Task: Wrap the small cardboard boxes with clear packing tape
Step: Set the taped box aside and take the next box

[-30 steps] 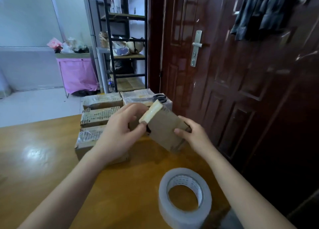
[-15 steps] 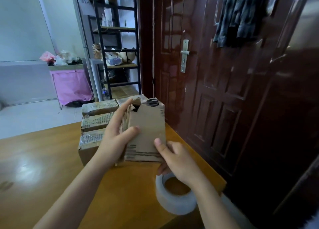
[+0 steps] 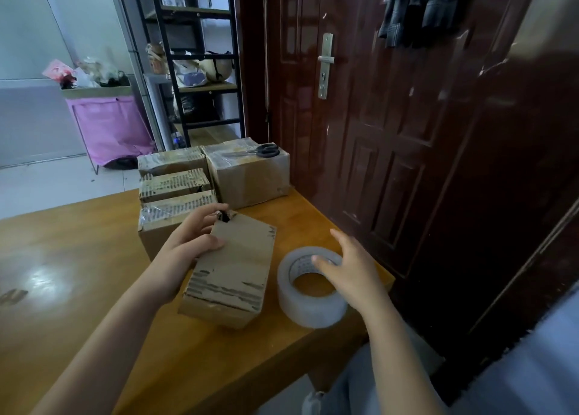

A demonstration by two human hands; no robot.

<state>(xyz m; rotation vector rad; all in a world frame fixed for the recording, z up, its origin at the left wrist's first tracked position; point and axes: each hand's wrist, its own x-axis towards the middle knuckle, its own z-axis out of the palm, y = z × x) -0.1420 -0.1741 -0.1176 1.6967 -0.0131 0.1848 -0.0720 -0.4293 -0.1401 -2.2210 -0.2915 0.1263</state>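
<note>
Left hand (image 3: 191, 251): thumb lay flat on the top face of the small cardboard box (image 3: 230, 270), remaining fingers curled over its far left edge, so the hand gripped the box. Box rested on the wooden table (image 3: 78, 277), tilted slightly, top face scuffed with the paper layer torn near the front edge; a small dark object showed at its far edge by the fingertips, not identifiable.

Right hand (image 3: 347, 270): fingers spread and nearly straight, held over the roll of clear tape (image 3: 310, 289). Thumb tip appeared to lie at the roll's inner rim; whether the other fingers touched the roll could not be told. No grip on it.

Roll lay flat on the table just right of the box, near the table's right edge.

Behind the held box: 3 taped boxes (image 3: 174, 183) in a row, plus 1 larger taped box (image 3: 250, 176) with scissors (image 3: 260, 151) lying on top. Dark red door (image 3: 391, 117) to the right.
</note>
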